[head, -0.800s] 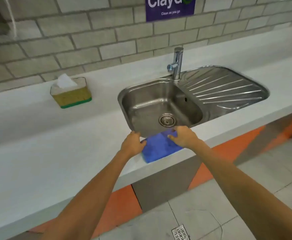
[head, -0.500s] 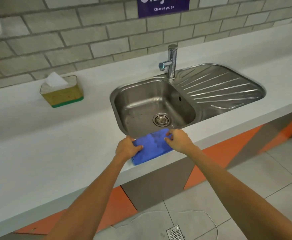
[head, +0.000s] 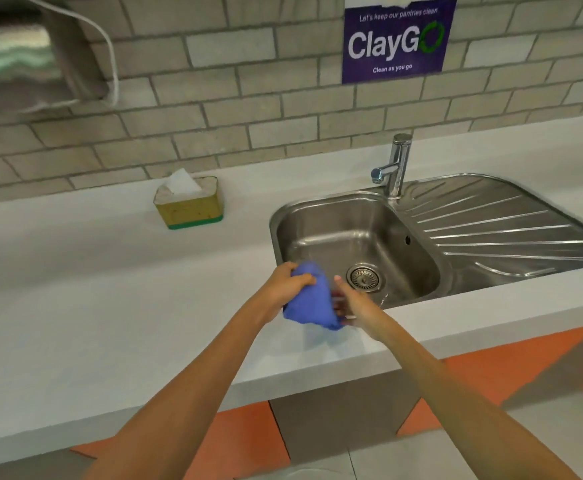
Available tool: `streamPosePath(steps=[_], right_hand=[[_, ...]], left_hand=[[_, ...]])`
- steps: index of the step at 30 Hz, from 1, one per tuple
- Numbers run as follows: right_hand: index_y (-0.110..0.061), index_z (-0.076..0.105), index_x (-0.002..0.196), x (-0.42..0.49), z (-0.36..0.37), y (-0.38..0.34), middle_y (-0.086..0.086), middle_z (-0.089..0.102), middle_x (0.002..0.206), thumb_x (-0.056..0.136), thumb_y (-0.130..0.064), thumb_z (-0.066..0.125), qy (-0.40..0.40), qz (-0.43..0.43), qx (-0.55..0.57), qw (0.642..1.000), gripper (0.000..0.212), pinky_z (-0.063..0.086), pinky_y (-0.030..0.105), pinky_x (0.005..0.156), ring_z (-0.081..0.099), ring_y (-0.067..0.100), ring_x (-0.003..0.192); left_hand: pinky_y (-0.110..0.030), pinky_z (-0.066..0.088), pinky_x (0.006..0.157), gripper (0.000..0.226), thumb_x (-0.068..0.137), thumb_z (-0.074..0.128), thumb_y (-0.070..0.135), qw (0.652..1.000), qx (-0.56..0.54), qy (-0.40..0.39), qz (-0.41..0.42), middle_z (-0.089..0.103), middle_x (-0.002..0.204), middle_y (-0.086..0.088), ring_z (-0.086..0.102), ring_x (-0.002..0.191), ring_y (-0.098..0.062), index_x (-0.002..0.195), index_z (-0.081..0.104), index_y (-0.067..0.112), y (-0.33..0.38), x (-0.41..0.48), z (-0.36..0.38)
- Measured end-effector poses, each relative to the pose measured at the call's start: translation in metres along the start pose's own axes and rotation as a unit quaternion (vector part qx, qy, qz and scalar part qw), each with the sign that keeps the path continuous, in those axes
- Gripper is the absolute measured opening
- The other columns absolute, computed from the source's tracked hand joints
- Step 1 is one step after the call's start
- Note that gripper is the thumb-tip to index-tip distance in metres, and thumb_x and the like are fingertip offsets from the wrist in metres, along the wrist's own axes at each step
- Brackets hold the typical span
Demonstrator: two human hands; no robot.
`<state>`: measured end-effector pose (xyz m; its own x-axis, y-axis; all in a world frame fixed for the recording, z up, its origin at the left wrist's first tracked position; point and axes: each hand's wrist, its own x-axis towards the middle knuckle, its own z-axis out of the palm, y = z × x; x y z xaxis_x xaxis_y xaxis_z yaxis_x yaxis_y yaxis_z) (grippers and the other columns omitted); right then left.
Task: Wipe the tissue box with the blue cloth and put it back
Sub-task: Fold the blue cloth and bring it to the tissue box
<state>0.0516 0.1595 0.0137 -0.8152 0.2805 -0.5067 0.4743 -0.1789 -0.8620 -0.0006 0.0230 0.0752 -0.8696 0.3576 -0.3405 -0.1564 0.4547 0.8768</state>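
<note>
The tissue box, yellow with a green base and a white tissue sticking out of its top, stands on the white counter near the brick wall, left of the sink. The blue cloth is bunched up and lifted off the counter in front of the sink's near-left corner. My left hand grips its top. My right hand touches its right side with fingers spread. Both hands are well in front and to the right of the tissue box.
A steel sink with a drainboard and a tap sits to the right. A metal dispenser hangs on the wall at upper left. A purple sign is on the bricks. The counter's front edge is just below my forearms.
The cloth lay flat on the counter edge under both hands; now it is gathered and lifted in my left hand. My view has shifted up and left.
</note>
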Motion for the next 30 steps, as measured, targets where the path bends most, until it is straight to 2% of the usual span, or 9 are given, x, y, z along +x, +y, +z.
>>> streamPosePath(steps=[3,6,10,14,17,20,23,26,30], right_hand=[[-0.013,0.066,0.101,0.012,0.039,-0.015,0.009,0.073,0.095,0.084,-0.064,0.04,-0.09,0.021,0.164,0.982,0.06,0.054,0.038,0.08,0.067,0.023,0.087],[-0.013,0.065,0.112,0.024,0.077,-0.033,0.012,0.071,0.106,0.078,-0.07,0.041,-0.163,0.041,0.292,0.942,0.071,0.05,0.041,0.09,0.062,0.028,0.106],[-0.008,0.072,0.102,0.038,0.122,-0.054,0.014,0.07,0.108,0.074,-0.069,0.049,-0.23,0.019,0.319,0.919,0.071,0.051,0.037,0.076,0.066,0.03,0.093],[-0.004,0.062,0.114,0.054,0.164,-0.068,0.014,0.07,0.103,0.074,-0.053,0.058,-0.244,-0.001,0.315,0.917,0.064,0.056,0.03,0.063,0.07,0.027,0.08],[-0.01,0.061,0.114,0.066,0.2,-0.079,0.008,0.075,0.096,0.083,-0.036,0.057,-0.245,-0.018,0.265,0.932,0.04,0.057,0.03,0.068,0.072,0.02,0.081],[-0.007,0.056,0.122,0.08,0.232,-0.092,0.013,0.068,0.109,0.086,-0.023,0.058,-0.195,-0.017,0.192,0.962,0.039,0.054,0.032,0.069,0.066,0.023,0.086],[-0.001,0.054,0.122,0.096,0.259,-0.104,0.018,0.063,0.114,0.085,-0.019,0.06,-0.116,-0.044,0.128,0.984,0.041,0.053,0.034,0.069,0.063,0.027,0.088],[0.0,0.054,0.12,0.112,0.285,-0.115,0.018,0.061,0.123,0.084,-0.019,0.062,-0.018,-0.134,0.005,0.991,0.041,0.051,0.042,0.088,0.059,0.034,0.108],[-0.005,0.056,0.12,0.119,0.32,-0.125,0.016,0.066,0.117,0.081,-0.021,0.066,-0.053,-0.235,-0.155,0.958,0.044,0.052,0.039,0.09,0.064,0.03,0.103]], left_hand=[[-0.037,0.048,0.088,0.032,0.088,0.057,0.009,1.0,-0.002,-0.017,0.019,0.059,0.117,-0.022,0.056,0.096,-0.026,0.118,0.05,0.003,0.013,0.007,-0.026],[-0.038,0.048,0.091,0.033,0.088,0.056,0.008,0.999,0.002,-0.023,0.026,0.057,0.11,-0.017,0.055,0.098,-0.026,0.119,0.049,0.001,0.019,0.017,-0.06],[-0.029,0.05,0.077,0.03,0.088,0.057,0.007,0.999,-0.036,-0.018,0.024,0.058,0.11,-0.015,0.056,0.098,-0.026,0.118,0.05,0.005,0.019,0.032,-0.119],[-0.036,0.049,0.089,0.04,0.086,0.062,0.008,0.999,0.001,0.015,0.045,0.061,0.121,-0.019,0.06,0.106,-0.029,0.124,0.051,0.0,0.011,0.048,-0.176],[-0.03,0.05,0.082,0.041,0.085,0.065,0.01,0.996,-0.014,0.072,0.051,0.061,0.123,-0.019,0.057,0.098,-0.022,0.122,0.054,0.0,-0.009,0.064,-0.209],[-0.024,0.05,0.071,0.042,0.085,0.066,0.014,0.983,-0.082,0.158,0.031,0.061,0.11,-0.018,0.057,0.092,-0.022,0.122,0.054,0.001,-0.032,0.082,-0.234],[-0.032,0.05,0.082,0.043,0.09,0.059,0.024,0.963,-0.118,0.242,-0.023,0.059,0.12,-0.018,0.058,0.094,-0.026,0.127,0.049,0.003,-0.053,0.1,-0.251],[-0.035,0.048,0.081,0.046,0.095,0.045,0.04,0.96,-0.186,0.198,-0.062,0.058,0.12,-0.013,0.057,0.1,-0.026,0.129,0.044,0.01,-0.067,0.112,-0.262],[-0.035,0.051,0.074,0.054,0.084,0.039,0.067,0.918,-0.378,0.083,-0.089,0.066,0.102,-0.004,0.062,0.094,-0.022,0.106,0.059,0.023,-0.072,0.131,-0.273]])
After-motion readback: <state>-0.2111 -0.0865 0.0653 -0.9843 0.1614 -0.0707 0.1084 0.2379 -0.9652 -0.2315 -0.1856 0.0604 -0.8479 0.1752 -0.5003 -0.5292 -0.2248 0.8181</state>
